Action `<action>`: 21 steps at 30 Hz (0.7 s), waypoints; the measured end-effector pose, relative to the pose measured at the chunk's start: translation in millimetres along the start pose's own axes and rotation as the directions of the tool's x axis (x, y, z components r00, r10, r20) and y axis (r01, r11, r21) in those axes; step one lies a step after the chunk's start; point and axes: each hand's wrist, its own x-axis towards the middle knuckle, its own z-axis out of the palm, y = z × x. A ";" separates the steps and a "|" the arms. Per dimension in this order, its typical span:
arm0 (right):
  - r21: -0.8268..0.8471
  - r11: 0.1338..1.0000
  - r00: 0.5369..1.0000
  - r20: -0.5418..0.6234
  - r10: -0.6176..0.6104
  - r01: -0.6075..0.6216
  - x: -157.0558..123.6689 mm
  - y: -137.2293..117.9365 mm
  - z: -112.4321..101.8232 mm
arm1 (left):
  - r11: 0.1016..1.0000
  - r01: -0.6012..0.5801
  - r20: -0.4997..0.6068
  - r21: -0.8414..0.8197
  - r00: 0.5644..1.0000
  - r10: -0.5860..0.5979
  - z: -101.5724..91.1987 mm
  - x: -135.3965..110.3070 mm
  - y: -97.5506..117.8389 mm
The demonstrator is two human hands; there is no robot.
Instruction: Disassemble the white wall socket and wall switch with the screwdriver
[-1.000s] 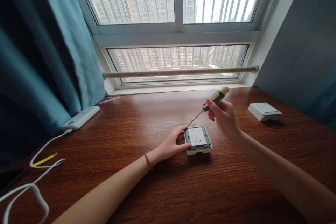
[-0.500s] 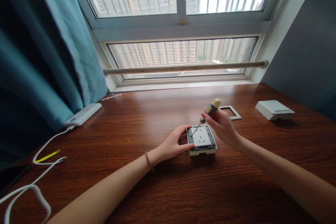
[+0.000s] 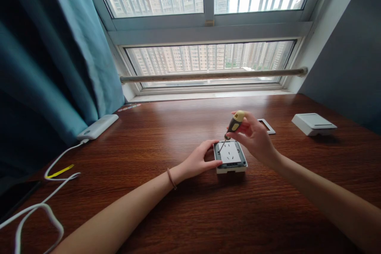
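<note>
A white wall socket [image 3: 229, 153] with a grey frame lies face up on its mounting box, on the brown wooden table [image 3: 190, 214]. My left hand [image 3: 200, 160] grips the socket from its left side, with the thumb on the near edge and the fingers at the far corner. In my right hand [image 3: 253, 137] is a screwdriver [image 3: 234, 125] with a yellow and dark grey handle, held tilted. Its tip reaches down to the screw hole on the left side of the socket. Partly behind my right hand lies a white cover frame [image 3: 268, 127].
A white box-like unit [image 3: 314, 124] stands at the right. At the left, a white power bank [image 3: 98, 127] has a white cable [image 3: 52, 214] plugged in, beside a yellow strip [image 3: 61, 171]. A blue curtain [image 3: 74, 47] hangs there, and a window with a rail [image 3: 212, 75] backs the table.
My right hand has shifted its grip around the screwdriver handle, with fingers now more extended behind it. The whole view has shifted slightly. My left hand stays on the socket.
</note>
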 end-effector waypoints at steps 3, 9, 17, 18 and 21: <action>0.073 0.997 1.000 0.007 -0.015 0.014 -1.6 -5.3 0.7 | 1.000 0.009 -0.002 -0.005 1.000 -0.009 0.1 0.0 0.6; -0.047 0.993 0.993 -0.050 -0.107 0.105 -3.1 -6.9 0.7 | 0.999 0.006 0.023 -0.048 1.000 -0.004 0.3 0.2 5.0; 0.034 0.998 0.992 -0.118 -0.054 0.059 7.1 -15.6 -10.7 | 0.999 0.012 0.013 -0.041 1.000 -0.011 0.3 0.5 5.5; 0.066 0.996 0.996 -0.072 -0.049 0.054 7.9 -18.0 -11.7 | 0.999 0.013 0.015 -0.042 1.000 -0.013 0.2 0.6 5.7; 0.046 0.996 0.992 -0.108 -0.070 0.075 9.0 -22.2 -13.8 | 1.000 0.007 0.019 -0.019 1.000 -0.006 -0.3 0.7 6.0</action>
